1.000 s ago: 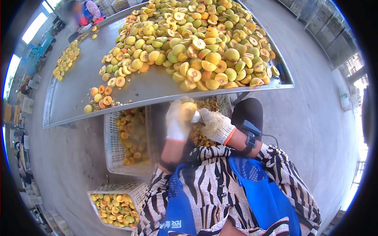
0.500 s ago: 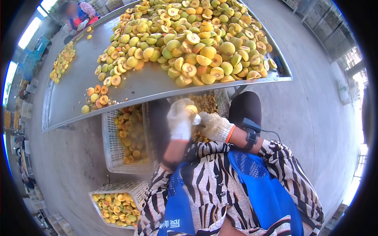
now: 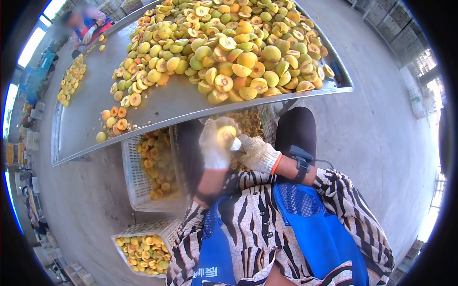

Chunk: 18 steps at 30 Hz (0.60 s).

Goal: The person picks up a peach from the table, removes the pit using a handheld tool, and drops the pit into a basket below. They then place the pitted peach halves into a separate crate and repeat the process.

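Note:
Below the near edge of a metal table (image 3: pixel 176 118), both gloved hands meet. My left hand (image 3: pixel 215 143), slightly blurred, is closed around a yellow peach half (image 3: pixel 226 134), its cut side up. Closed fingers of my right hand (image 3: pixel 259 153) grip a small tool with a pale, metallic-looking end (image 3: pixel 236 144), which touches or nearly touches the fruit. Beneath the hands, a crate holds small brownish-yellow pieces (image 3: pixel 249 122). A large heap of halved peaches (image 3: pixel 224 57) covers much of the table.
A white crate of peach halves (image 3: pixel 136 176) stands left of my legs, another crate (image 3: pixel 169 233) lower down. A few halves (image 3: pixel 114 119) lie near the table's left front edge, a smaller pile (image 3: pixel 72 85) beyond. A person (image 3: pixel 88 28) sits at the far left corner.
The peach half in my left hand now shows more of its cut face, and that hand has turned slightly. The view has shifted a little. The far person's gloved hand has moved.

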Each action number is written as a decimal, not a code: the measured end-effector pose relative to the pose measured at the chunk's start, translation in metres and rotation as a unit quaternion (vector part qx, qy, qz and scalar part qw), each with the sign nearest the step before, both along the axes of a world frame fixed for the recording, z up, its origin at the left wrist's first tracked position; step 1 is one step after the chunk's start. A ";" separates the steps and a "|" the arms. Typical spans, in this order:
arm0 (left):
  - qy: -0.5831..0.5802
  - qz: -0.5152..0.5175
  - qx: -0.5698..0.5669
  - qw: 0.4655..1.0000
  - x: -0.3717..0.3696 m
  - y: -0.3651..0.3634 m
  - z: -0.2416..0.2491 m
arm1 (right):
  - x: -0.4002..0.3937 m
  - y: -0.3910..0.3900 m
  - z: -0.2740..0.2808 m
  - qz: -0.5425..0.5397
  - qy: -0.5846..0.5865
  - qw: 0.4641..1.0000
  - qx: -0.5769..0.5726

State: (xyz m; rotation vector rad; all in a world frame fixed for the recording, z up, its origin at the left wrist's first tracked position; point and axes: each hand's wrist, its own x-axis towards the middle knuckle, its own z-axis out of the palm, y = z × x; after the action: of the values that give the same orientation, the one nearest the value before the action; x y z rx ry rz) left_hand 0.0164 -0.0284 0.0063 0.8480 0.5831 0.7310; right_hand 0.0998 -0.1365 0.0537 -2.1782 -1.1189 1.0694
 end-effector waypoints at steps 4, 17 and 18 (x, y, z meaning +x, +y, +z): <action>0.045 0.071 -0.014 0.996 0.010 0.000 -0.004 | 0.000 0.003 -0.020 0.032 -0.011 0.999 0.023; 0.133 0.037 0.055 0.989 0.007 0.005 -0.013 | -0.004 0.004 -0.042 0.034 0.071 0.995 0.060; 0.139 0.039 0.073 0.987 0.008 0.008 -0.016 | 0.000 0.005 -0.047 0.052 0.087 0.992 0.071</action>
State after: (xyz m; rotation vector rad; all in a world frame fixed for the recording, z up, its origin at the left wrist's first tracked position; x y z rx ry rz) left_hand 0.0241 -0.0206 -0.0093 1.0774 0.8223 0.7376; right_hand 0.0996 -0.1310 0.0070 -1.8959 -1.2010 1.1616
